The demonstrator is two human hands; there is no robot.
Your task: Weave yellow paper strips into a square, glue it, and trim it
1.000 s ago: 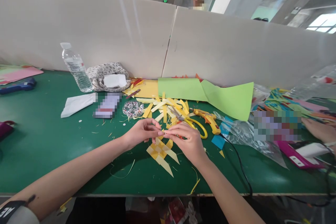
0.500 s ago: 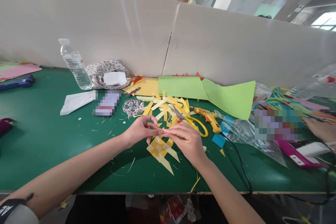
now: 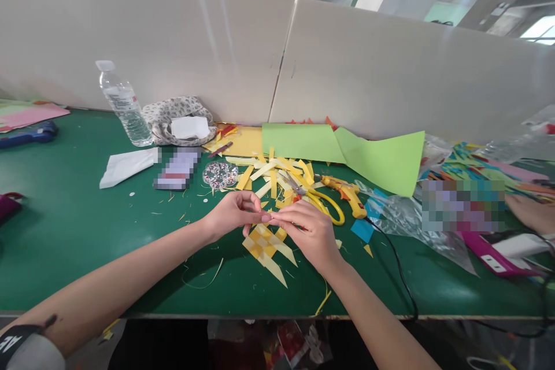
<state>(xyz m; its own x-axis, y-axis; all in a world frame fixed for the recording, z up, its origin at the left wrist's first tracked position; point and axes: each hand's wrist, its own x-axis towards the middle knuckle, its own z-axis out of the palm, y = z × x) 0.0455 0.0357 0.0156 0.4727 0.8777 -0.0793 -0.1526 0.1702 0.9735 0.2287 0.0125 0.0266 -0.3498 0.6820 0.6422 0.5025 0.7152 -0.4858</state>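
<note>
Pinching tip to tip, left hand [image 3: 232, 217] and right hand [image 3: 310, 231] closed and meeting, anything held too small to tell, woven paper [image 3: 262, 245] just below on counter [image 3: 87, 231], toward front edge, scissors [image 3: 309, 192] behind.

Bright window [image 3: 540, 29] above right end of partition [image 3: 381, 69]; pale flare streaks crossing partition; soft shadows on desk [image 3: 95, 231] below partition; edges stretched.

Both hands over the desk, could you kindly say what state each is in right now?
Left hand: closed in a pinch; anything held is too small to tell.
Right hand: also pinched closed; anything held cannot be made out.
</note>
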